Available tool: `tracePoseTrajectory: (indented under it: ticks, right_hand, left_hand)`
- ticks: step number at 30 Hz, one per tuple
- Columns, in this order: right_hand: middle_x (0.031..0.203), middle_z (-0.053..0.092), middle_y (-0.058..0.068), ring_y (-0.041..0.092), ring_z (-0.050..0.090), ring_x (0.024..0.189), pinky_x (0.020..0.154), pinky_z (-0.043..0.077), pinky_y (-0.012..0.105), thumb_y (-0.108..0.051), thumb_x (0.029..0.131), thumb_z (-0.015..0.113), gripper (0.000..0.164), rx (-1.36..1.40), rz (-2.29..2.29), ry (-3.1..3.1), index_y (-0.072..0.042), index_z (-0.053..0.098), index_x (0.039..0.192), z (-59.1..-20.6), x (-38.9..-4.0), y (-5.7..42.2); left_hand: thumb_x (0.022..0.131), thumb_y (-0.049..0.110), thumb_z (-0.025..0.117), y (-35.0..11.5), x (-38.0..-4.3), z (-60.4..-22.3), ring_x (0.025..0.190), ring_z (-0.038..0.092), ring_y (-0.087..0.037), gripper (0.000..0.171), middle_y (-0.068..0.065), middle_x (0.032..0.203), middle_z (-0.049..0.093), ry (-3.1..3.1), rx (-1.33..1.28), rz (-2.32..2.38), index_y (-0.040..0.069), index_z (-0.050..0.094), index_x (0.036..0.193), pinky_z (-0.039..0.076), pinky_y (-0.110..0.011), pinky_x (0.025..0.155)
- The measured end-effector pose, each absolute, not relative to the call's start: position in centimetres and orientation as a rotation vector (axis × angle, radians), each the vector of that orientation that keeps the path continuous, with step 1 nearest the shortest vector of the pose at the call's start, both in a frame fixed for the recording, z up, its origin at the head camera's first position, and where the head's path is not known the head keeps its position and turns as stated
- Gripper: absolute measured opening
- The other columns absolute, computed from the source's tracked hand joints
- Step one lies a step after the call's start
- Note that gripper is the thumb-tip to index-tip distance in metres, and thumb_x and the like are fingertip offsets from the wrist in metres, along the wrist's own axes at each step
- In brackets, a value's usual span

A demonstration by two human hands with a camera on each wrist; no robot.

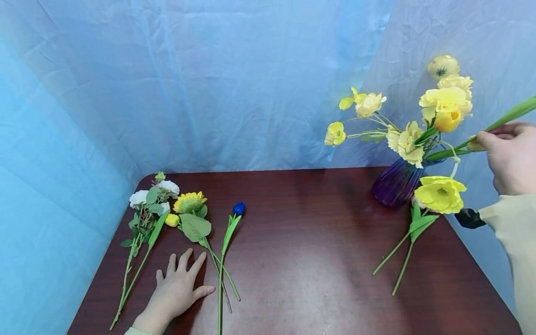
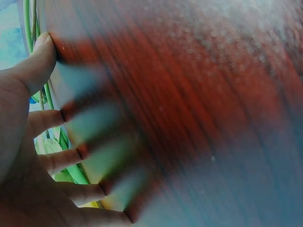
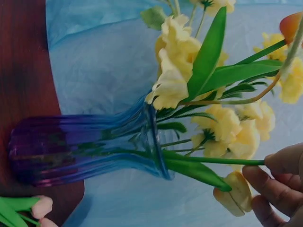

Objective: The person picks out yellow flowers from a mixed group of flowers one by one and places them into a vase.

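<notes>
My right hand (image 1: 512, 156) pinches the green stem (image 3: 222, 161) of a flower whose lower part reaches the mouth of a purple-blue glass vase (image 1: 393, 186). Part of this flower runs off the head view's right edge. A pale yellow bloom (image 3: 234, 194) hangs beside the fingers. Yellow flowers fill the vase, among them an orange-yellow tulip (image 1: 448, 121) and a drooping wide bloom (image 1: 441, 194). My left hand (image 1: 177, 286) rests palm down on the table with fingers spread, holding nothing. Nearest to it are the crossing stems of a sunflower (image 1: 190, 202) and a blue tulip (image 1: 239, 209).
At the far left of the dark red table (image 1: 301, 232) lie white roses (image 1: 138, 198) and a yellow tulip (image 1: 171, 220). Below the vase, pink tulips (image 3: 41, 207) lie with stems toward the front. Blue cloth (image 1: 251, 83) hangs behind the table.
</notes>
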State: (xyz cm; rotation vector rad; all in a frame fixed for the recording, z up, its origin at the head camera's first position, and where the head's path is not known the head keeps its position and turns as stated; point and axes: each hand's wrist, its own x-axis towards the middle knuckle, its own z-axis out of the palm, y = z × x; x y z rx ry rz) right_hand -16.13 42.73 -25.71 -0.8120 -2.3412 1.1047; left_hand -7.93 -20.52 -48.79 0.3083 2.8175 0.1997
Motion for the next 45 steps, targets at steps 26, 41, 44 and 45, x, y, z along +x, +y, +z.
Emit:
tracePoseTrajectory:
  ticks: [26, 41, 44, 45]
  right_hand:
    - [0.071, 0.053, 0.018, 0.046, 0.043, 0.086, 0.091, 0.030, 0.067, -0.023, 0.097, 0.040, 0.037, -0.645, 0.559, -2.624, 0.010, 0.056, 0.100, -27.4, -16.2, 40.5]
    - [0.098, 0.055, 0.022, 0.044, 0.049, 0.092, 0.077, 0.037, 0.058, -0.013, 0.084, 0.058, 0.029, -0.440, 0.764, -2.509, 0.004, 0.055, 0.106, -38.0, -12.7, 39.7]
    - [0.081, 0.055, 0.017, 0.036, 0.049, 0.077, 0.066, 0.038, 0.050, -0.013, 0.085, 0.056, 0.016, -0.385, 0.756, -2.590, 0.001, 0.055, 0.092, -40.3, -12.7, 38.6]
    - [0.078, 0.054, 0.014, 0.034, 0.049, 0.074, 0.064, 0.038, 0.048, -0.014, 0.087, 0.054, 0.013, -0.393, 0.751, -2.639, -0.001, 0.053, 0.090, -40.9, -12.6, 38.2]
  left_hand:
    - [0.078, 0.071, 0.059, -20.4, -7.3, -48.7, 0.128, 0.020, -0.062, 0.088, -0.024, 0.149, 0.030, 2.861, 0.305, 0.231, 0.022, 0.038, 0.148, 0.024, -0.084, 0.085]
    - [0.075, 0.073, 0.063, -20.0, -6.9, -48.4, 0.128, 0.020, -0.062, 0.093, -0.025, 0.148, 0.029, 2.838, 0.250, 0.224, 0.021, 0.038, 0.148, 0.023, -0.084, 0.086]
    - [0.074, 0.074, 0.063, -19.7, -6.7, -48.4, 0.129, 0.019, -0.062, 0.096, -0.025, 0.149, 0.028, 2.857, 0.246, 0.227, 0.019, 0.038, 0.148, 0.023, -0.083, 0.089]
    - [0.073, 0.074, 0.063, -19.6, -6.7, -48.4, 0.130, 0.018, -0.061, 0.097, -0.025, 0.149, 0.027, 2.864, 0.250, 0.226, 0.019, 0.037, 0.149, 0.023, -0.082, 0.089]
